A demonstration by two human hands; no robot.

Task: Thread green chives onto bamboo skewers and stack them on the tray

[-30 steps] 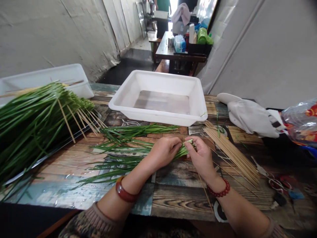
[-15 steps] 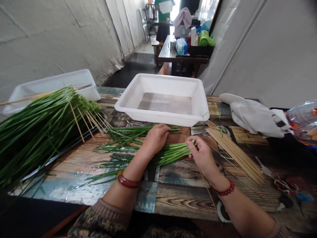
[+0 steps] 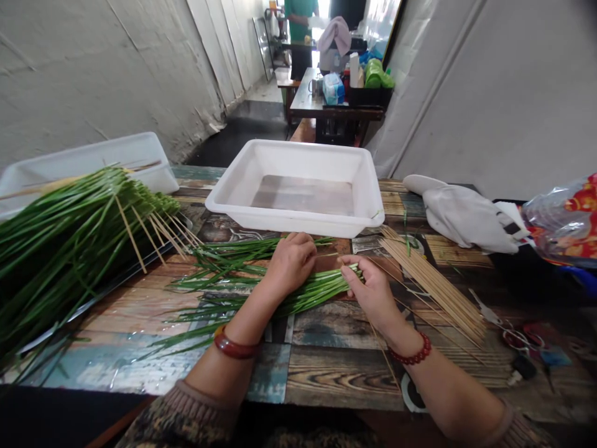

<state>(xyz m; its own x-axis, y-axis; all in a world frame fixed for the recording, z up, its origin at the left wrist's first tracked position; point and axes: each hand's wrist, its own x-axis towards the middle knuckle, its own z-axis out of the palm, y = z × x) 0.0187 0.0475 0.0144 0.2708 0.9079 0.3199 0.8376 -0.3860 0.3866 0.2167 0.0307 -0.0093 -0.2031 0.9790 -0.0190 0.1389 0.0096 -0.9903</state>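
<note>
A worker's right hand (image 3: 373,295) pinches the pale ends of green stalks (image 3: 321,289) just below the frame's centre; the left hand (image 3: 290,261) curls above the table (image 3: 345,370), its grip unclear.

This place looked like a food-preparing room, maybe of a small eatery. To the left of the white tub (image 3: 298,221) was a heap of skewered green stalks (image 3: 79,236), and to its right, nearer, lay loose wooden skewers (image 3: 433,286). Beyond the tub stood a table (image 3: 304,93), a bench (image 3: 305,130) and a person in green (image 3: 300,28).
</note>
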